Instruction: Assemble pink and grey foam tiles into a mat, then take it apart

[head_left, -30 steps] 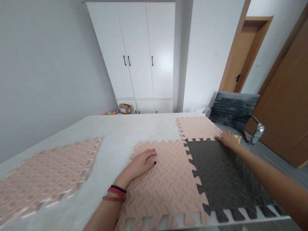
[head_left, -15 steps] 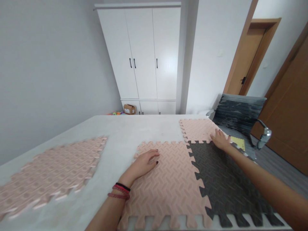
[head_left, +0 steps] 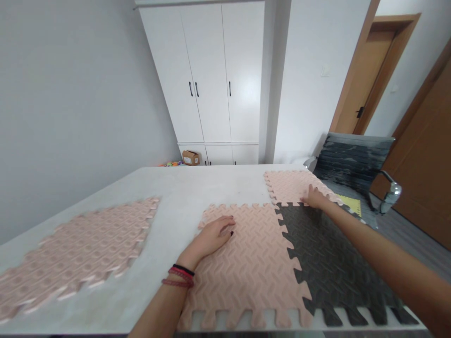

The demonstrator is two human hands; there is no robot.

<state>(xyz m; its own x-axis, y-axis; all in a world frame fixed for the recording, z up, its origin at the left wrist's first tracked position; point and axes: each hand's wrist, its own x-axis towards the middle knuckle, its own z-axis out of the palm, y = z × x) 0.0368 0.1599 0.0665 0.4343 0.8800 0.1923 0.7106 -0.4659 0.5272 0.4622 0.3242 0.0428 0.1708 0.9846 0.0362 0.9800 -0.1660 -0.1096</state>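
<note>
My left hand (head_left: 214,235) lies over the left part of a pink foam mat tile (head_left: 257,263), its fingers stretched out and holding nothing. That tile's toothed right edge meets a dark grey foam tile (head_left: 338,267). A second pink foam tile (head_left: 287,182) lies beyond the dark one, its near edge along the dark tile's far edge. At this seam rests my right hand (head_left: 314,197), fingers apart, thumb toward the left and one finger slightly raised. The forearm covers part of the dark tile.
Another pink foam tile (head_left: 88,244), dimpled side up, lies apart on the left of the white table (head_left: 179,188). Right of the table stand a dark chair (head_left: 352,159) and a yellow item (head_left: 348,204). A white wardrobe (head_left: 207,75) and a cardboard box (head_left: 190,158) are behind.
My right hand has shifted slightly left along the seam, and its fingers have gone from flat to partly raised. My left hand stays in place on the pink tile. The view tilts slightly.
</note>
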